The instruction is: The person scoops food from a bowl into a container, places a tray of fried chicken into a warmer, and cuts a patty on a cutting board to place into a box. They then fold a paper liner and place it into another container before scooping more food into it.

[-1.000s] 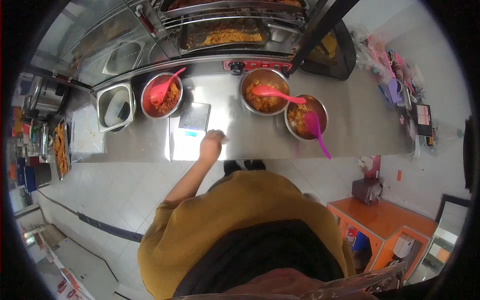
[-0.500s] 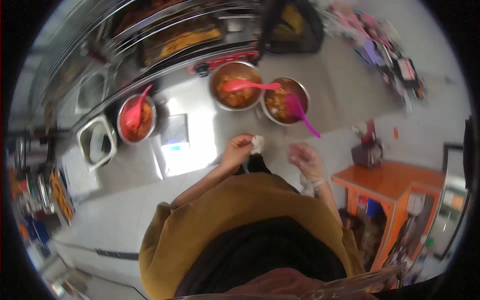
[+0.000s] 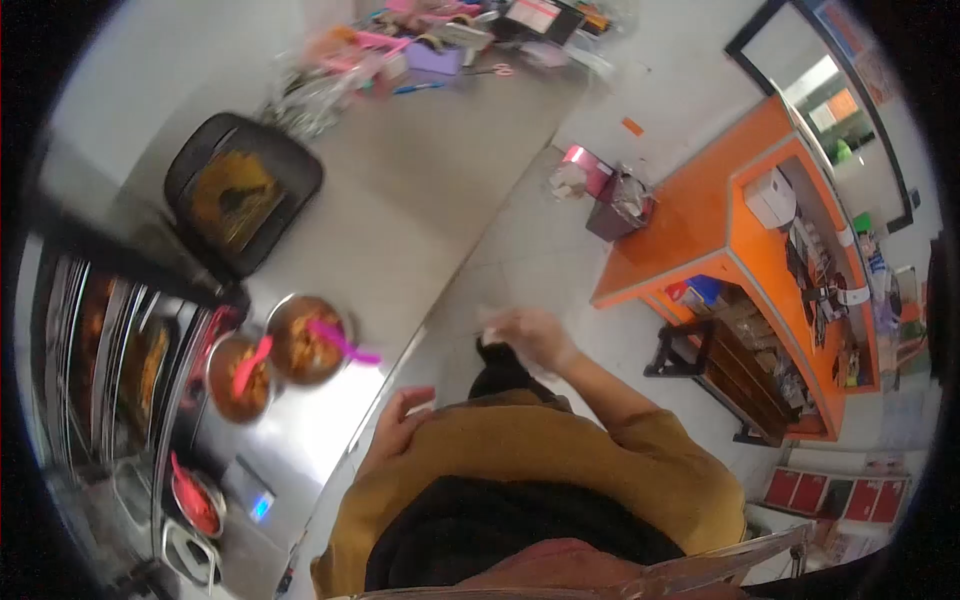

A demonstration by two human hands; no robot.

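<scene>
My left hand (image 3: 398, 422) is beside the steel counter's front edge, close to my brown top, fingers loosely bent and apart with nothing visible in them. My right hand (image 3: 538, 338) is out in front of my body over the floor, blurred, its fingers drawn together at a small pale scrap (image 3: 488, 318); I cannot tell what the scrap is. On the counter, left of my hands, stands a steel bowl of sauced food (image 3: 297, 338) with a purple spoon (image 3: 345, 343). Touching it is a second bowl (image 3: 240, 400) with a pink spoon (image 3: 250, 368).
Farther along the steel counter (image 3: 420, 190) are a black chair-like piece (image 3: 243, 195), a purple box (image 3: 433, 58) and a pile of small goods. A scale (image 3: 249, 490) and a red-filled bowl (image 3: 200, 505) are lower left. An orange desk (image 3: 680, 220) and a bin (image 3: 620, 205) stand right.
My view has swung right toward the orange desk, so the bowls now appear at left. The white crumpled piece no longer shows in my left hand. My right hand has come forward, fingers closer together.
</scene>
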